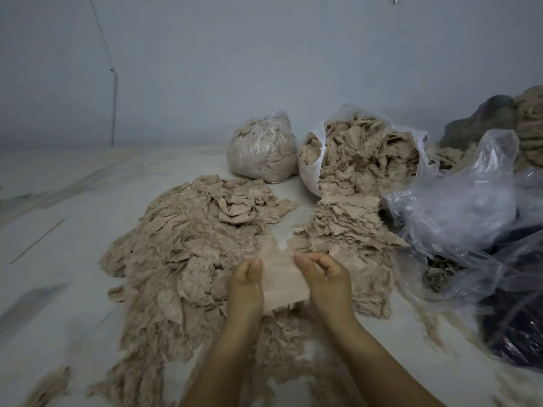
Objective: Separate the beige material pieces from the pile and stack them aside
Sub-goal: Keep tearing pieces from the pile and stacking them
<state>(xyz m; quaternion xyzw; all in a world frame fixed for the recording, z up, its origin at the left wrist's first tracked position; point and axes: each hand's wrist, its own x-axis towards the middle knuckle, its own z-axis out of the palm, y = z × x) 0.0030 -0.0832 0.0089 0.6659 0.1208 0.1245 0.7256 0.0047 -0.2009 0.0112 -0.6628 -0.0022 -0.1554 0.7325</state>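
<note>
Low in the middle of the frame, two bare hands hold one beige piece (279, 277) between them. The left hand (245, 284) has its fingers curled and pinches the left edge of the piece. The right hand (326, 277) has its fingers curled too and pinches the right edge. The piece is thin, soft cloth with a fine ribbed weave. Its long side runs from the bottom of the frame toward the top, and its narrow end points up toward the gap between the heaps. Its lower edge is frayed. Under and to the left of the hands lies a big pile (182, 245) of the same beige scraps, fluffy, torn and crumpled, spread wide across the pale floor (73, 201). To the right of the gap sits a flatter stack (349, 224) of beige pieces, laid one over another like pages. Just behind that stack, an open white plastic bag (311, 160) spills more beige scraps out of its mouth. To its left stands a tied bag (261, 151), round and full of the same stuff. At the right side of the frame lie clear, shiny, crinkled plastic bags (458, 210), with dark cloth (511, 327) under them. Behind everything is a plain grey wall (264, 54).
</note>
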